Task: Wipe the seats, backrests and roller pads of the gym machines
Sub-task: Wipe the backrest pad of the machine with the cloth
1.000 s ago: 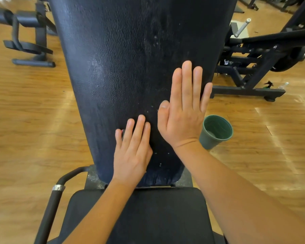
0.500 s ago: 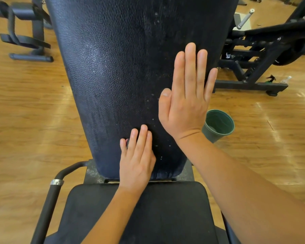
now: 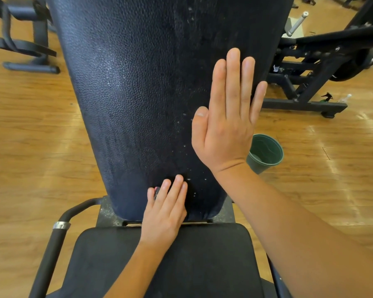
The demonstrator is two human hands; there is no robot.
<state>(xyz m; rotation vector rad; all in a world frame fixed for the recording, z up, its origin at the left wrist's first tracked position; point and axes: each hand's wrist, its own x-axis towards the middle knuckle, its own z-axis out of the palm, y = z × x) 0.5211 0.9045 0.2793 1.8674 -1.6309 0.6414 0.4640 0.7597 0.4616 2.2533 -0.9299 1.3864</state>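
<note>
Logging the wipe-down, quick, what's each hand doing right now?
Left hand: open, pressed flat on the lower backrest; something small beneath it, unclear.
Right hand: open, flat on the backrest.

No legible text or labels anywhere

I have my left hand (image 3: pixel 164 214) low, palm down and flat on the backrest (image 3: pixel 138 93) just above its bottom edge, fingers straight, close together and pointing up; its wrist is nearly straight, and the bare forearm runs back to the bottom of the view; my right hand (image 3: pixel 226 130) sits higher, by the backrest's right edge, also flat with palm down; its fingers are straight and pointing up, the thumb lies alongside on the left, and the little finger spreads slightly past the edge; that wrist is bent back with a crease, the bare forearm running to the lower right corner; the hands are apart.
</note>
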